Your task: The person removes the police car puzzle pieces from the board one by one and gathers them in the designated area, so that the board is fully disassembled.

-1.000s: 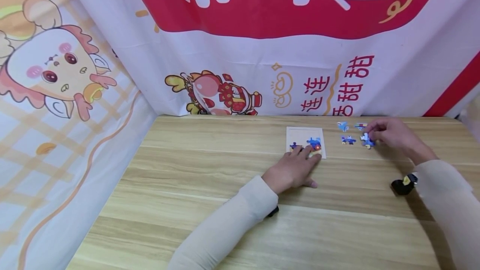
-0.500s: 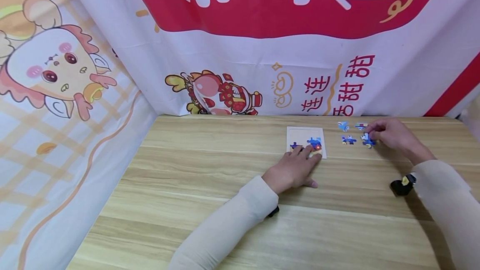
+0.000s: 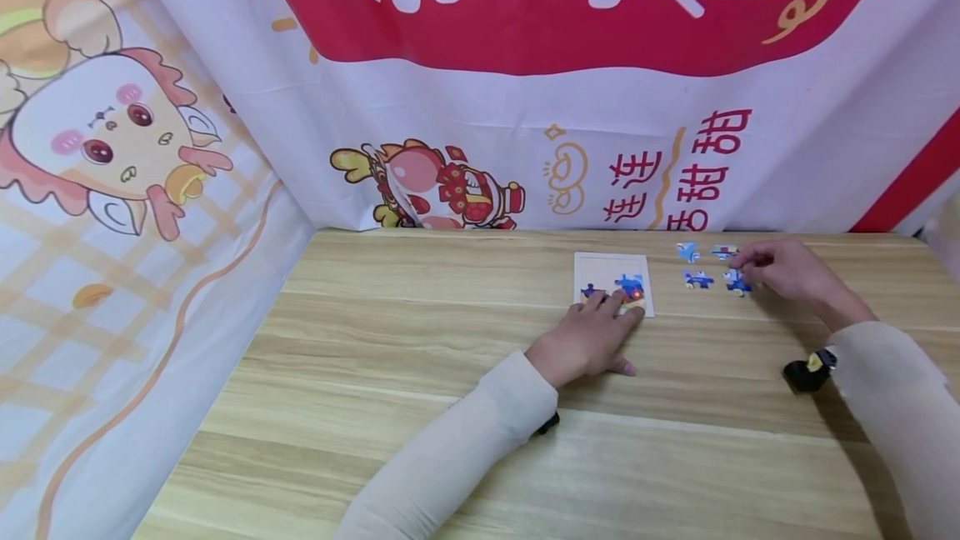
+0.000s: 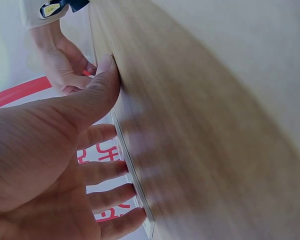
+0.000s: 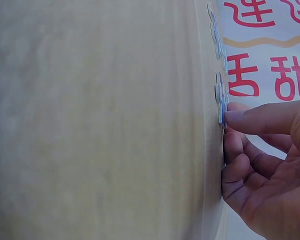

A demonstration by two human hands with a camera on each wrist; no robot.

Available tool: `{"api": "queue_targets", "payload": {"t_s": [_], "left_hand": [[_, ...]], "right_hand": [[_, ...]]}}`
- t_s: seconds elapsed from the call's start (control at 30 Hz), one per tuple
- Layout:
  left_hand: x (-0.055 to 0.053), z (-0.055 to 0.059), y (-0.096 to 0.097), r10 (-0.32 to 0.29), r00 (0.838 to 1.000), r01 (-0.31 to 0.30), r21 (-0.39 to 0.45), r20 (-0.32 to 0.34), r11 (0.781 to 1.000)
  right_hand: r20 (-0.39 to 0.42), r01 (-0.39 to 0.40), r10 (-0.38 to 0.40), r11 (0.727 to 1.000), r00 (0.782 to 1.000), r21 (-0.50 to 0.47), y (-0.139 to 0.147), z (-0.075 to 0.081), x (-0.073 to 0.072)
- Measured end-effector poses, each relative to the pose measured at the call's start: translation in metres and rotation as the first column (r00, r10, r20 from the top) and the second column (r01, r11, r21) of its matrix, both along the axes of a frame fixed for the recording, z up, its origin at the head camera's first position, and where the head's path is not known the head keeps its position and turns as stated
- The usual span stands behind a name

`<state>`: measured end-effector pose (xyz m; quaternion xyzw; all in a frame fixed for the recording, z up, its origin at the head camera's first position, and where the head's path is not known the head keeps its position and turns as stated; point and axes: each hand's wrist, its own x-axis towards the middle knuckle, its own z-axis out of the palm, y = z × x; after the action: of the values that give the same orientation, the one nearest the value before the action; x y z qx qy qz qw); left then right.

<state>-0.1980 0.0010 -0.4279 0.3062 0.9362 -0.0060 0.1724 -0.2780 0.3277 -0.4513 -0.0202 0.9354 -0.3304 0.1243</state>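
Observation:
My left hand [image 3: 587, 337] lies with its fingers spread over the lower part of a white puzzle board [image 3: 611, 263] and hides some of it. Blue puzzle pieces [image 3: 628, 284] show in the board above the fingertips. In the left wrist view, the fingertips [image 4: 121, 167] press along the board's edge while the thumb stands apart from it. Over on the right, my right hand [image 3: 787, 273] pinches a loose blue-and-white puzzle piece [image 3: 737, 281] at its edge. Thumb and forefinger meet at that piece [image 5: 221, 107] in the right wrist view, with the other fingers curled against the tabletop.
Three more loose pieces lie between the board and my right hand: a light blue one [image 3: 687, 252], a multicoloured one [image 3: 724, 252] and a dark blue one [image 3: 698, 280]. A printed cloth [image 3: 465, 107] hangs behind the wooden table [image 3: 375, 340].
My right thumb and forefinger have shifted very slightly at the piece, which has turned a little. The left hand stays still on the board.

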Motion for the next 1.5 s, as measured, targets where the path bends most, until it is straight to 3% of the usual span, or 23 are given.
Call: {"api": "queue_targets", "payload": {"t_s": [0.67,1.0,1.3,1.5], "left_hand": [[0.002,0.002,-0.001,-0.003,1.000,0.003,0.004,-0.004,1.000],[0.004,-0.001,-0.004,-0.025,0.999,0.025,-0.005,-0.037,1.000],[0.006,-0.001,-0.004,-0.044,0.997,0.043,-0.019,-0.064,0.999],[0.005,-0.001,-0.001,-0.052,0.996,0.051,-0.021,-0.074,0.999]], "right_hand": [[0.006,-0.007,0.007,1.000,1.000,-0.017,-0.003,0.003,0.001],[-0.053,-0.023,0.022,1.000,0.998,-0.016,-0.037,0.018,0.004],[-0.129,-0.190,0.186,0.982,0.974,-0.022,-0.080,0.024,0.001],[-0.142,-0.259,0.245,0.962,0.959,-0.086,-0.107,0.021,-0.001]]}}
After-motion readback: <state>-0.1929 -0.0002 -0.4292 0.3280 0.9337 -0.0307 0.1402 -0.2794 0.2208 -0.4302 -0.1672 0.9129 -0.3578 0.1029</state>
